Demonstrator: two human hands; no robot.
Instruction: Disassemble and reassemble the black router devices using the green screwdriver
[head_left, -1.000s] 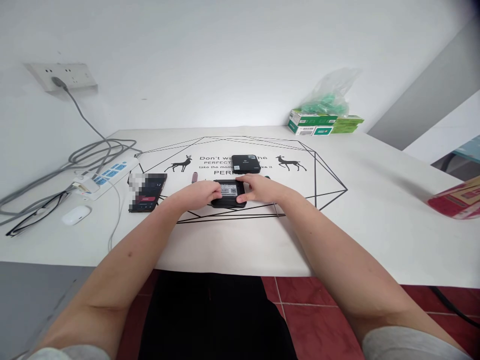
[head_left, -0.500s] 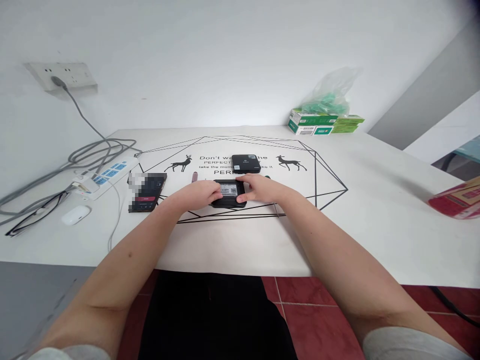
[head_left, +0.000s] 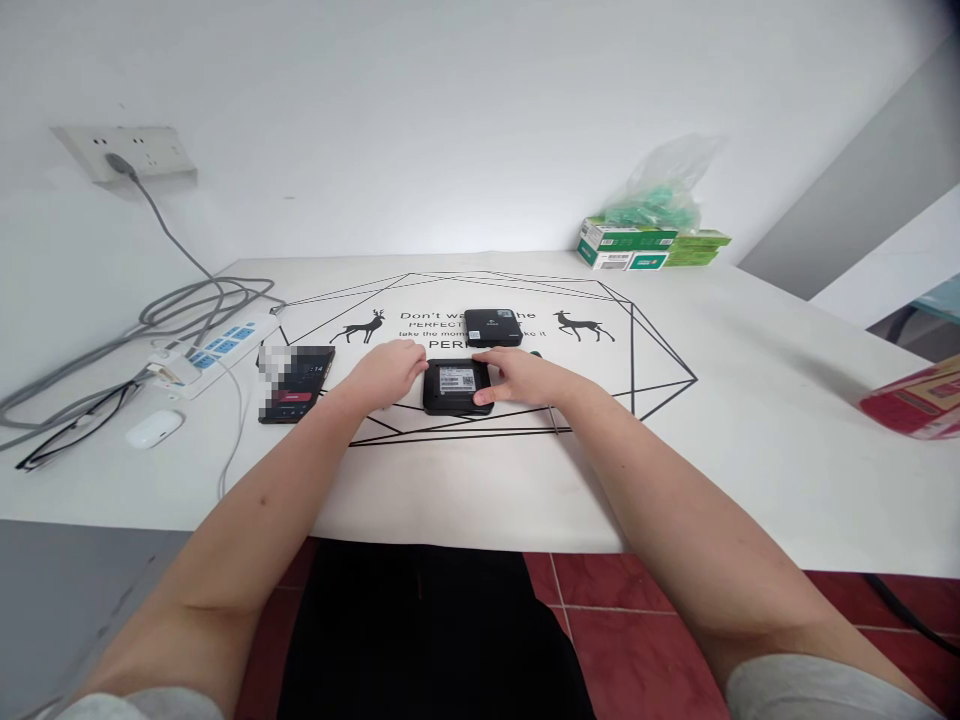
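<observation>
A flat black device [head_left: 456,383] with a white label lies on the printed table mat. My right hand [head_left: 517,377] grips its right side, thumb on the near corner and fingers at the far edge. My left hand [head_left: 394,373] is just left of the device, its fingers drawn together; whatever they hold, if anything, is hidden. Behind the device sits a second black box [head_left: 493,327] with a small sticker. A thin metal shaft [head_left: 554,420] shows under my right wrist, and a bit of a dark green thing [head_left: 535,354] peeks out behind that hand.
At the left are a phone [head_left: 297,384], a white earbud case [head_left: 154,429], glasses [head_left: 75,427] and a power strip [head_left: 232,343] with coiled cables. Green-white boxes [head_left: 628,244] with a plastic bag stand at the back right. A red package [head_left: 915,400] is at the right edge.
My left hand has moved off the device, up and to the left, covering the spot where a small pinkish-brown object stood. More of the label shows. My right hand stays on the device.
</observation>
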